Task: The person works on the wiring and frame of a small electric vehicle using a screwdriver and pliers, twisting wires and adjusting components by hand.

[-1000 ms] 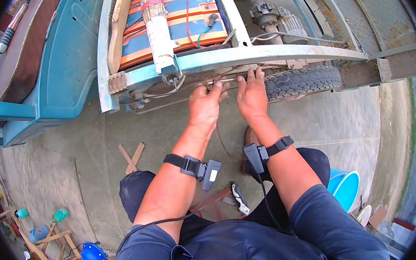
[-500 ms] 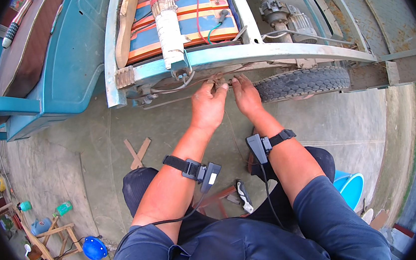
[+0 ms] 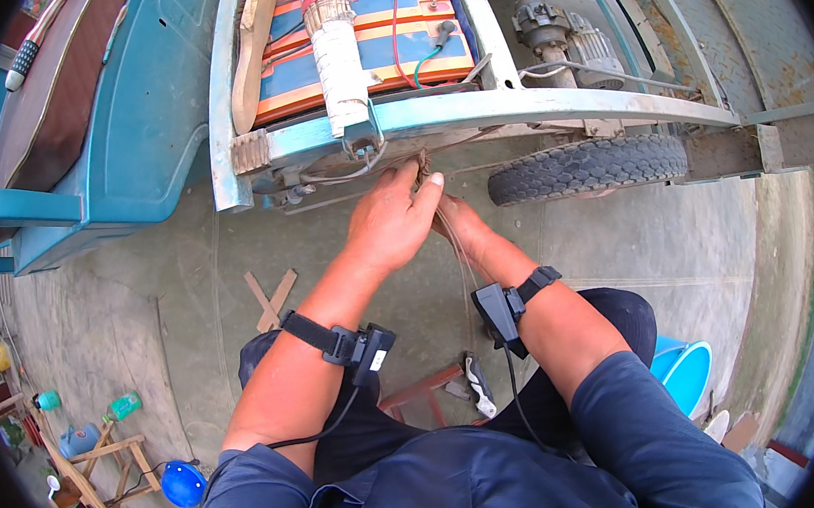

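Observation:
Just below the pale blue frame rail (image 3: pixel 510 104), my left hand (image 3: pixel 391 214) is closed with thumb and fingers around a few thin brown wires (image 3: pixel 459 247). Their twisted upper part shows above the fingertips, and loose strands hang down across my right hand (image 3: pixel 466 229). That hand is close against the left one, its fingers mostly hidden behind the left thumb. Beside the hands, to the right, is a black treaded tyre (image 3: pixel 590 168). Orange and blue batteries (image 3: pixel 388 55) sit inside the frame, beyond the rail.
A blue body panel (image 3: pixel 136 133) stands at the left. A motor (image 3: pixel 594 55) shows at the upper right. Crossed wood strips (image 3: pixel 272 298) lie on the floor. Between my knees is a black-and-white tool (image 3: pixel 480 386). A blue basin (image 3: pixel 683 372) and a blue helmet (image 3: pixel 183 483) stand farther out.
My right hand has come away from beside the tyre, moving down and left to below the left hand. The left hand has turned, and the hanging wires now show plainly.

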`<act>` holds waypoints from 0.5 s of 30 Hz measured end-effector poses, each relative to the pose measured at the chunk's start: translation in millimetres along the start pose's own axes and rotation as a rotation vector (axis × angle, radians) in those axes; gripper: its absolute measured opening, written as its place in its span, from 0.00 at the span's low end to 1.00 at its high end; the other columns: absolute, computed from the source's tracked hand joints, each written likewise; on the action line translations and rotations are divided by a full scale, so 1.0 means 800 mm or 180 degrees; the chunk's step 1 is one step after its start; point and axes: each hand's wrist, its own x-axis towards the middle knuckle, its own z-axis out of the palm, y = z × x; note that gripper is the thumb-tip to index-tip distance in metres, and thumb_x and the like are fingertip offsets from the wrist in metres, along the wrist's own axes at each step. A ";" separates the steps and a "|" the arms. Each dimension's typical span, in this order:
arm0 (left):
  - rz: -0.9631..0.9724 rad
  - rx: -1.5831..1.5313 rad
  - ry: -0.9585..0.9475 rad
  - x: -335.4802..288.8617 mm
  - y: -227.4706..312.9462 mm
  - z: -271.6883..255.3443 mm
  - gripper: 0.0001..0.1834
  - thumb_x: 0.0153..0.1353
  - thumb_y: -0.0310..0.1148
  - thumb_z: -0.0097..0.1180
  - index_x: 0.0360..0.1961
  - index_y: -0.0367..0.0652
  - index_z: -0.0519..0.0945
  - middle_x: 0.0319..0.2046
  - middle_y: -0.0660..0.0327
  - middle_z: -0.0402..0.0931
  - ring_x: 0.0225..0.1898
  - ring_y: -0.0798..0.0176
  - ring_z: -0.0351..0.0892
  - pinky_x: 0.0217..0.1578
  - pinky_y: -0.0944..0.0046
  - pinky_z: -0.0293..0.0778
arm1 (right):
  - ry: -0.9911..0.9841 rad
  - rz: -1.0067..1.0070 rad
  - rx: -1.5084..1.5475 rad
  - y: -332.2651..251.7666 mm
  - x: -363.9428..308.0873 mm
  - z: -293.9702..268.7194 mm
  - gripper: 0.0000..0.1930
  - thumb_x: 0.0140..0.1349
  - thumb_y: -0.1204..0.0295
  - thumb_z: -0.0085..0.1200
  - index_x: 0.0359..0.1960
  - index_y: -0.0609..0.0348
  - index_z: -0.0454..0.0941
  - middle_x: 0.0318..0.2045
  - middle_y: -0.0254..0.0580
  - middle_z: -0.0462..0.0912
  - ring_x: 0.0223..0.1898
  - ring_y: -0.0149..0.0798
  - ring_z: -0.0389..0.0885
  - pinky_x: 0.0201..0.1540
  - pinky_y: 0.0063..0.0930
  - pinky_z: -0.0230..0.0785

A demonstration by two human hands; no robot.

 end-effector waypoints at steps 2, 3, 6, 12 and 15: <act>0.0174 -0.0568 0.0029 -0.005 -0.024 0.000 0.28 0.66 0.48 0.47 0.59 0.37 0.73 0.54 0.40 0.74 0.57 0.40 0.73 0.56 0.49 0.68 | -0.0011 0.0152 -0.0137 0.005 0.000 -0.004 0.27 0.71 0.50 0.40 0.53 0.63 0.77 0.43 0.43 0.81 0.42 0.38 0.75 0.47 0.33 0.67; 0.0257 -0.0851 0.0047 -0.007 -0.040 0.003 0.29 0.66 0.48 0.46 0.60 0.37 0.72 0.55 0.40 0.73 0.58 0.40 0.71 0.58 0.50 0.67 | -0.0023 0.0229 -0.0207 0.008 0.001 -0.006 0.27 0.71 0.50 0.40 0.53 0.62 0.77 0.42 0.42 0.81 0.39 0.37 0.74 0.45 0.32 0.67; -0.0411 -0.0220 -0.0395 -0.014 -0.095 0.018 0.29 0.65 0.44 0.47 0.63 0.37 0.70 0.58 0.41 0.71 0.62 0.41 0.69 0.61 0.54 0.66 | 0.0082 0.0309 -0.0011 0.011 -0.006 0.010 0.26 0.71 0.49 0.41 0.52 0.59 0.78 0.41 0.40 0.80 0.37 0.35 0.71 0.42 0.31 0.66; -0.0345 -0.0188 -0.0894 -0.020 -0.149 0.041 0.35 0.59 0.31 0.58 0.65 0.31 0.60 0.51 0.42 0.76 0.56 0.47 0.76 0.57 0.59 0.71 | -0.0819 0.0716 0.0645 0.020 -0.014 0.028 0.34 0.70 0.47 0.43 0.67 0.60 0.61 0.64 0.50 0.70 0.63 0.43 0.68 0.65 0.37 0.60; -0.0514 -0.0269 -0.1050 -0.017 -0.135 0.037 0.31 0.61 0.34 0.59 0.62 0.32 0.64 0.49 0.43 0.78 0.54 0.47 0.78 0.54 0.58 0.73 | -0.1062 0.0733 0.0597 0.019 -0.020 0.018 0.37 0.70 0.46 0.41 0.70 0.62 0.57 0.67 0.54 0.65 0.67 0.46 0.65 0.67 0.41 0.57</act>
